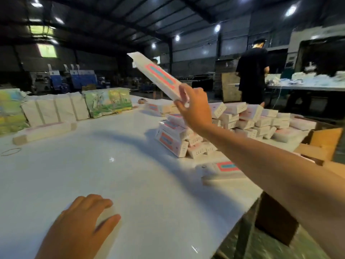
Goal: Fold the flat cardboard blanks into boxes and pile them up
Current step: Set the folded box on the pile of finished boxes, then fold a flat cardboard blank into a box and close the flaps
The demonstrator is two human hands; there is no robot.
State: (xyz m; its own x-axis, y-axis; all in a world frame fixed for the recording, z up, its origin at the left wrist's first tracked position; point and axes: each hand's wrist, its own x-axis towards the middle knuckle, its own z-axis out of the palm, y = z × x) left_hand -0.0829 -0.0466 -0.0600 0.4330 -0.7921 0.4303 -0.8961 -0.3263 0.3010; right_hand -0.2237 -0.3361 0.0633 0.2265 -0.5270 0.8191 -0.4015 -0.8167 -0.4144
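Left hand point(80, 227) rests with relaxed fingers on the bench point(93, 165), while the right hand point(194, 107) pinches one end of a folded box point(156, 75) above the pile point(233, 124); it looks light, thin-walled, crushable, so grip gently at the edges.

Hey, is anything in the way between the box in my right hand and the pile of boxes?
Nothing visible blocks it. The right hand holds the box up in the air, directly above the pile of boxes, with only open space between them.
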